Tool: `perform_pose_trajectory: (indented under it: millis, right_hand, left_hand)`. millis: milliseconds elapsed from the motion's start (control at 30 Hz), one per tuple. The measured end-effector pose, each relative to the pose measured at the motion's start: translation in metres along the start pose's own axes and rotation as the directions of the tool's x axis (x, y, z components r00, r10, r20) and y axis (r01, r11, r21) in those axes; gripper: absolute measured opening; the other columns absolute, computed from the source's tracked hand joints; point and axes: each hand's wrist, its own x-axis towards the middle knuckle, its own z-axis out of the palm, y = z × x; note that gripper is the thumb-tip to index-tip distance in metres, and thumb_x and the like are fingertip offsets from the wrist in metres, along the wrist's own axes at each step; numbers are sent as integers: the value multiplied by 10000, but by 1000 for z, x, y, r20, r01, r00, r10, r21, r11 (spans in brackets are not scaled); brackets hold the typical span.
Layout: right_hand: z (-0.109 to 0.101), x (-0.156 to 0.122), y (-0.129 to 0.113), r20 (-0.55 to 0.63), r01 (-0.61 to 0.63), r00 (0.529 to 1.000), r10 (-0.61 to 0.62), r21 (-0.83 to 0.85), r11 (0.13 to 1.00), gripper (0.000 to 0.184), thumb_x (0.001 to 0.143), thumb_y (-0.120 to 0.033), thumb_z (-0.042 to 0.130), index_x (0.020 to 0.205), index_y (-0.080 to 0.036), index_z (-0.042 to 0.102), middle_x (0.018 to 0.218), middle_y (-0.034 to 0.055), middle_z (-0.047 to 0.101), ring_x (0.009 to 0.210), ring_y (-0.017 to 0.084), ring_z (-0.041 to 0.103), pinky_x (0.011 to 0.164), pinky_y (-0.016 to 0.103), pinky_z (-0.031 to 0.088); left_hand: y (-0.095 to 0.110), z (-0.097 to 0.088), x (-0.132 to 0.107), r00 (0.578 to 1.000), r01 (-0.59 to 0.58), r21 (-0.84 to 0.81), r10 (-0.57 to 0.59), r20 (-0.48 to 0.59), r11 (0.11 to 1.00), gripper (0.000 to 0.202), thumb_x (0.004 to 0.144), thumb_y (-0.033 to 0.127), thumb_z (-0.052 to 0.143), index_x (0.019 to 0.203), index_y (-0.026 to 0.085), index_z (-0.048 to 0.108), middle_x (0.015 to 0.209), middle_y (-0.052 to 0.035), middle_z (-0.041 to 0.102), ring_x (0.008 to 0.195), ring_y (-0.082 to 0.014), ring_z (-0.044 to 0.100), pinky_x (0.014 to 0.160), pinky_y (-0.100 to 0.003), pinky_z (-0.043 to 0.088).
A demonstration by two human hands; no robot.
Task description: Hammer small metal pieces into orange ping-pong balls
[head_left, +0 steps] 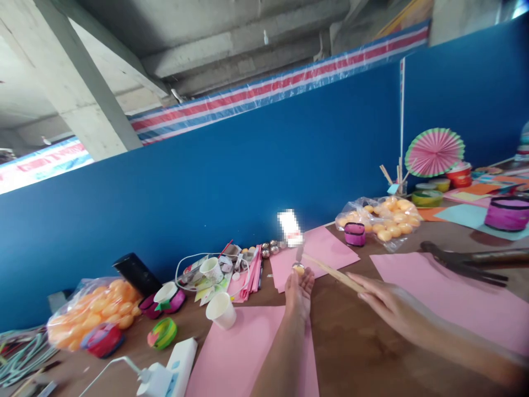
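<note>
My left hand (298, 291) reaches forward over the brown table (355, 342), fingers pinched on a small orange ball (298, 269) near a pink paper sheet (312, 256). My right hand (390, 303) lies to its right, fingers stretched along a thin wooden stick (330, 271) that runs from the ball toward it. The right fingers touch the stick's near end; whether they grip it is unclear.
Bags of orange balls sit at the left (88, 314) and back right (386, 218). Paper cups (222, 310), a power strip (173, 368), pink sheets (446, 292), a hammer-like tool (467, 262), a paper fan (433, 151) and a blue partition (231, 182) surround the hands.
</note>
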Motion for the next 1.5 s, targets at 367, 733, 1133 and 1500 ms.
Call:
perform_pose_trajectory:
  millis: [367,733,1133,1500]
  right_hand:
    - [2,0,-4,-7,7,1000,-7,-1,1000,404,868,-327,326,1246,-230,429,1198,44,553,1047,211,547,869,345,457]
    - [8,-3,-3,1,-7,1000,7,1,1000,402,866,-327,330,1238,-218,436,1201,51,550,1057,217,539,881,349,448]
    - [9,-3,-4,-28,46,999,-47,-33,998,406,865,-302,324,1257,-247,415,1212,45,540,1043,217,548,862,349,465]
    - [17,-7,1,21,68,998,-67,-43,997,400,879,-271,300,1268,-244,385,1196,64,540,1029,209,547,865,362,458]
  left_hand:
    - [0,0,0,1000,29,7,-29,-10,1000,263,815,327,470,866,83,554,867,-172,649,792,-196,650,690,-260,535]
    - [2,1,-2,998,63,1,-63,11,998,292,833,353,420,878,94,548,882,-165,647,817,-195,644,684,-257,531]
    - [4,3,0,996,81,-5,-81,-42,997,297,825,366,431,831,100,561,783,-124,635,681,-141,639,622,-221,529]
    - [4,3,-2,997,69,-26,-70,-17,997,260,821,326,451,819,95,570,705,-86,612,637,-120,627,618,-205,526]
